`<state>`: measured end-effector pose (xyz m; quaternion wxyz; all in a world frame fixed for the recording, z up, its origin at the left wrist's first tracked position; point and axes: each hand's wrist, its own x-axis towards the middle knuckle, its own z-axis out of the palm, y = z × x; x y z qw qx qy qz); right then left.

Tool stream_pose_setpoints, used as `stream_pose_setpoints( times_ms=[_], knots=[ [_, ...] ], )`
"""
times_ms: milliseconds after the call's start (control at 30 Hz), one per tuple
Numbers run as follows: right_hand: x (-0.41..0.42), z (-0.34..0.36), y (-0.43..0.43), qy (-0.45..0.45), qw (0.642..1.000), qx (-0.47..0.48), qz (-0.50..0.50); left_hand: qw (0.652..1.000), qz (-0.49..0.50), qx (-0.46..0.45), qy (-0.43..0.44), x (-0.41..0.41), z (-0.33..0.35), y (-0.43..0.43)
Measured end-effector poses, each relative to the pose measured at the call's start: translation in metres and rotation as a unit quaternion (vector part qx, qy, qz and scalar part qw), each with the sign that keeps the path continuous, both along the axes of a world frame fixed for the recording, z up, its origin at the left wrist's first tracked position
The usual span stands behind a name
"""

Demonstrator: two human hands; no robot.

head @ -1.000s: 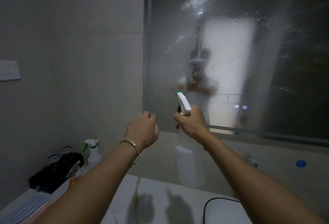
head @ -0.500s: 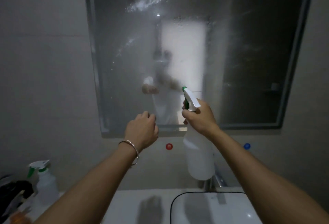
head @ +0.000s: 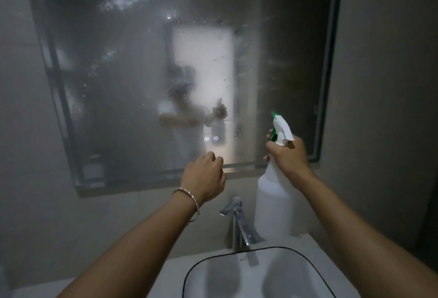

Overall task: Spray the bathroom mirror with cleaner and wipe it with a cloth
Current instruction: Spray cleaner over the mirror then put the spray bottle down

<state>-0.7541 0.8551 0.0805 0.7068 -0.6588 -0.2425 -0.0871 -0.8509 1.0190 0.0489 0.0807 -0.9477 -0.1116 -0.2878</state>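
Above white black-rimmed basin [head: 237,276] and chrome tap [head: 237,222], left hand [head: 203,177] is hovering, fingers curled together on nothing; right hand [head: 288,158] is clamping fingers round translucent white spray bottle [head: 272,203] at neck, green-tipped nozzle pointing at droplet-misted rectangular wall mirror [head: 118,84] beyond.

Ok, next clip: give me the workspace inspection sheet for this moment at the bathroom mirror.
Surface: white counter with sink and faucet.
Job's things: mirror misted with spray droplets; spray bottle raised, nozzle toward the glass; cloth not in view.
Clutter: nothing seen.
Hands: right hand grips the bottle's neck, fingers at the green trigger; left hand raised, fingers curled, nothing seen in it; bracelet on its wrist.
Cables: nothing seen.
Surroundings: dim room, plain grey wall.
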Motion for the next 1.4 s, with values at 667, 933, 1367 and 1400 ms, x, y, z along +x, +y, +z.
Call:
stream_pose_setpoints(
  times_ms=[667,933,1367,1400],
  knots=[
    [0.053,0.070,-0.094,-0.061,0.995,-0.032,-0.067,0.984,-0.076,0.094,-0.135,0.071,0.109,-0.096],
    [0.054,0.066,-0.062,-0.153,0.984,-0.092,0.002,0.990,-0.012,0.088,-0.110,0.063,0.091,-0.073],
    [-0.060,0.062,0.113,-0.226,0.949,-0.106,0.193,0.971,0.214,0.051,-0.089,-0.091,0.078,0.067],
    [-0.070,0.062,0.126,-0.231,0.947,-0.108,0.194,0.970,0.222,0.048,-0.087,-0.103,0.076,0.078]
  ],
)
